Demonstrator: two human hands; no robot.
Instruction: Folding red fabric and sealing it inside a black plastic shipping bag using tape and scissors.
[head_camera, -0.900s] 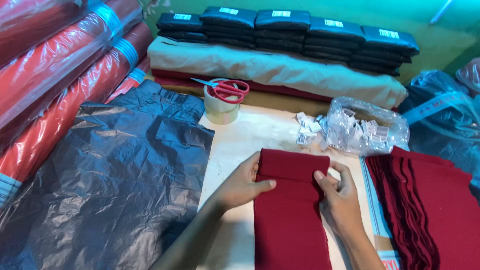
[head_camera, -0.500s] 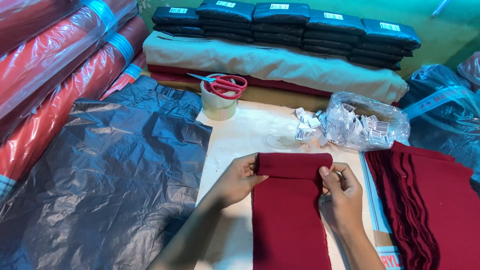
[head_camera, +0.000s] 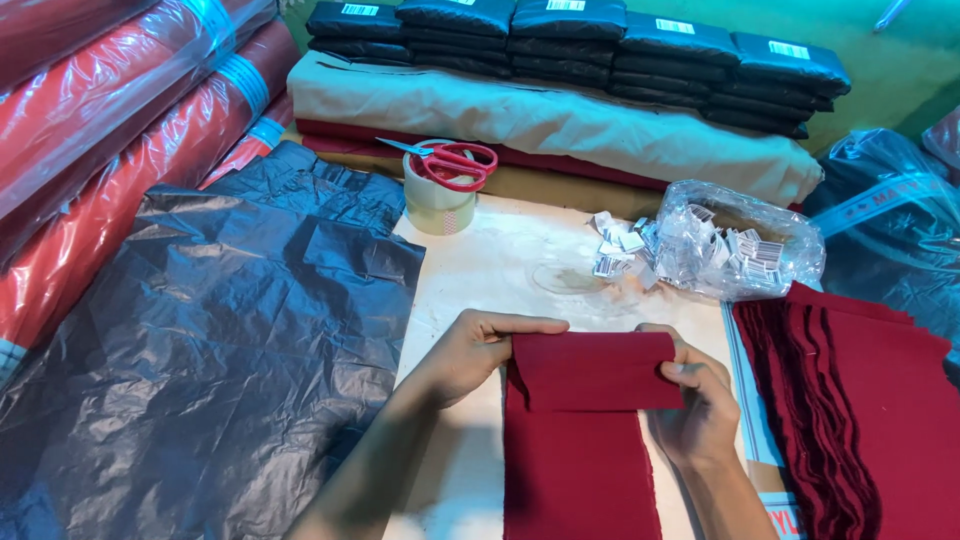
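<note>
Two hands hold a red cloth.
The left hand (head_camera: 470, 350) and right hand (head_camera: 700, 405) pinch the folded top of the red cloth (head_camera: 585, 430), low in the middle of the frame.

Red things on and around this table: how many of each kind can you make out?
Folded dark red cloth strip, gripped by left hand and right hand: 1
Pile of dark red cloth pieces: 1
Plastic-wrapped red fabric rolls: 3, perhaps more out of view
Red-handled scissors on the tape roll: 1
Total: 6
</note>
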